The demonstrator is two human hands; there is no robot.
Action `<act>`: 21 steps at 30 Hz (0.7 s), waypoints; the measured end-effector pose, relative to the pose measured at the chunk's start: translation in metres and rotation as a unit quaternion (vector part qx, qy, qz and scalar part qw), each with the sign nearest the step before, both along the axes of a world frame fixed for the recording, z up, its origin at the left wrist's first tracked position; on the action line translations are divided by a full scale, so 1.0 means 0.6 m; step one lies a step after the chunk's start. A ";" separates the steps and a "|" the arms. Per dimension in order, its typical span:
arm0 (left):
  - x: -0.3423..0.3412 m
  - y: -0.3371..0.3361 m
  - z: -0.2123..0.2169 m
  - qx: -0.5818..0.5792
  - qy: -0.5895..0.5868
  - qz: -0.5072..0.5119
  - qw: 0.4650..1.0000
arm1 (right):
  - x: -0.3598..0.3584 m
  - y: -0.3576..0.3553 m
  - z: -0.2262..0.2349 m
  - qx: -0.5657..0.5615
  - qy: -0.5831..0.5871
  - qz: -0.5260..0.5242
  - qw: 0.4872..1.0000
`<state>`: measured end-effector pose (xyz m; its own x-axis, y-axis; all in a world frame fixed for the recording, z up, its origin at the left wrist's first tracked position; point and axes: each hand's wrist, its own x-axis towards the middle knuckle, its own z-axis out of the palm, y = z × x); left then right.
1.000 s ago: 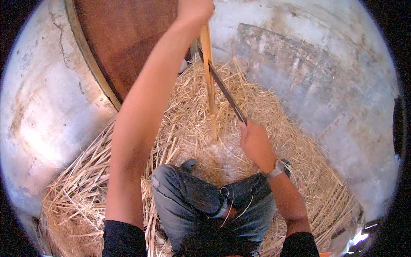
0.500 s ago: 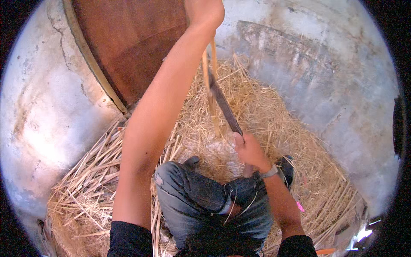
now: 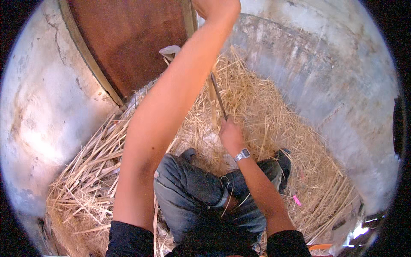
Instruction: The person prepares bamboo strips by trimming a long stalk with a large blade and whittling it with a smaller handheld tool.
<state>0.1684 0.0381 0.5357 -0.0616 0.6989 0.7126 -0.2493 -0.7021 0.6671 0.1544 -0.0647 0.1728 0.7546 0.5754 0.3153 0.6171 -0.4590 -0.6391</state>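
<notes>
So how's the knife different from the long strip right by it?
Colour: the knife has a dark blade, while the strip is pale tan.
Pose: the knife slants, its blade leaning up to the left; the strip stands closer to upright.
Hold: the right hand grips the knife's lower end, but the strip's lower end is free of that hand.
Both look long and narrow, and both reach up to the left forearm.

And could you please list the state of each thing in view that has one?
Dark slender metal blade, held slanting
Right hand, closed on the blade
Left hand, cut off by the frame; grip unclear
Pale yellow flat strip, upright, partly hidden
Silver metal wristwatch, fastened
Faded blue denim jeans, worn
Straw-coloured shavings, loose, scattered
Brown framed panel, open or shut unclear
</notes>
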 end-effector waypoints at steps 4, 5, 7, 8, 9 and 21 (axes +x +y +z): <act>-0.020 0.050 0.025 0.003 0.011 -0.029 1.000 | -0.011 -0.041 0.010 0.076 -0.058 0.105 0.990; -0.014 0.056 0.023 0.006 0.009 -0.026 1.000 | -0.006 -0.057 0.011 0.106 -0.060 0.158 0.980; -0.018 0.033 0.006 0.060 0.014 -0.026 0.998 | 0.007 -0.098 0.027 0.124 -0.060 0.198 0.970; -0.013 0.040 0.005 0.058 0.015 -0.027 0.998 | 0.009 -0.113 0.046 0.091 0.218 0.210 0.949; -0.003 0.058 0.007 0.081 0.015 -0.057 0.995 | 0.005 -0.127 0.070 0.052 0.479 0.204 0.852; -0.021 -0.003 -0.006 0.157 0.018 0.010 0.987 | -0.044 -0.178 -0.014 0.143 0.316 0.160 0.924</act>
